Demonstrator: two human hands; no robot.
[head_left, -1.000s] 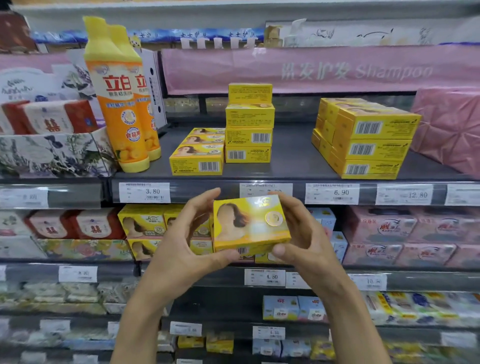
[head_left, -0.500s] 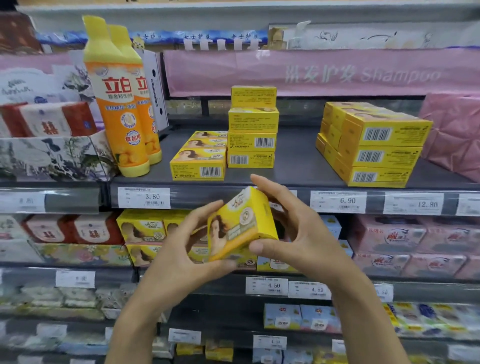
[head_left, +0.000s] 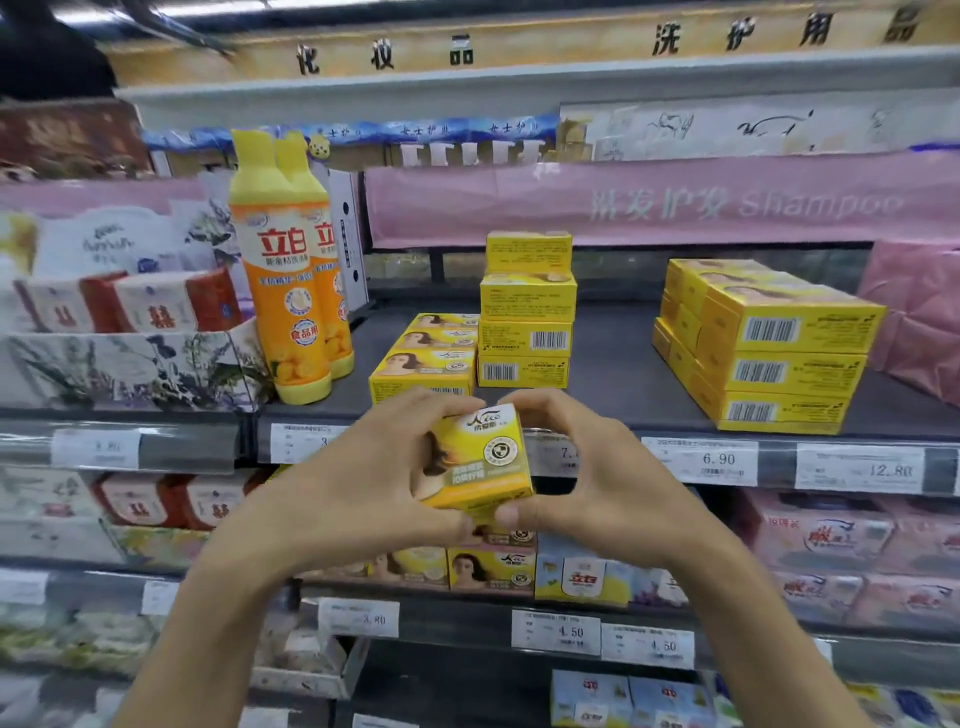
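A small yellow soap box (head_left: 480, 460) with a printed portrait and a round seal is held up in front of the shop shelves. My left hand (head_left: 358, 483) grips its left side, fingers curled over the top and thumb under it. My right hand (head_left: 587, 478) grips its right side the same way, thumb at the lower right corner. The box's left part is hidden behind my left fingers.
Behind the box, the dark shelf (head_left: 613, 364) carries a stack of yellow boxes (head_left: 527, 312), a flat row of them (head_left: 431, 358), a larger stack (head_left: 769, 343) at right and orange bottles (head_left: 283, 270) at left. Price tags line the shelf edge (head_left: 722, 460). Lower shelves hold more soap packs.
Both hands have turned the box from a tilted pose to a more upright one and raised it closer to the upper shelf. The view has tilted upward.
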